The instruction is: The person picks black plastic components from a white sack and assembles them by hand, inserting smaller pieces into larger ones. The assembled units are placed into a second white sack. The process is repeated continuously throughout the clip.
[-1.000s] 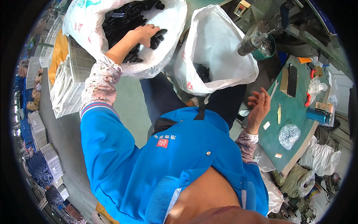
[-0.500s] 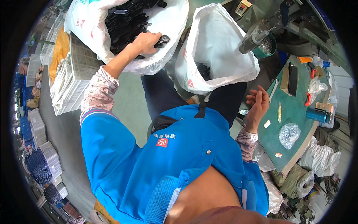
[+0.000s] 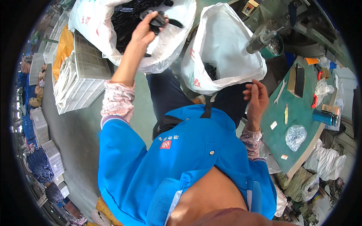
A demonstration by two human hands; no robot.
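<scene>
My left hand [image 3: 145, 31] is closed on black curved parts [image 3: 157, 22], above the left white plastic bag [image 3: 94, 19]. A heap of similar long black parts [image 3: 126, 28] fills much of that bag. To the right stands another white bag [image 3: 226, 35], its mouth wide, with a few dark pieces [image 3: 210, 70] low inside. My right hand [image 3: 257, 101] hovers by that bag's near right corner, beside my thigh. Its fingers are loosely bent and apart, with nothing visible in them.
White plastic crates [image 3: 88, 67] stand on the left. At the right, a green worktable [image 3: 279, 139] carries a wrench [image 3: 280, 91], a phone [image 3: 299, 81], a blue bottle [image 3: 324, 117] and a clear bag of small parts [image 3: 296, 137]. A metal machine [image 3: 260, 42] with a cup of small pieces [image 3: 274, 47] juts in at upper right.
My left hand has lifted from the heap, moving up and slightly right, with black parts in its grip. My right hand has shifted slightly left, nearer the right bag.
</scene>
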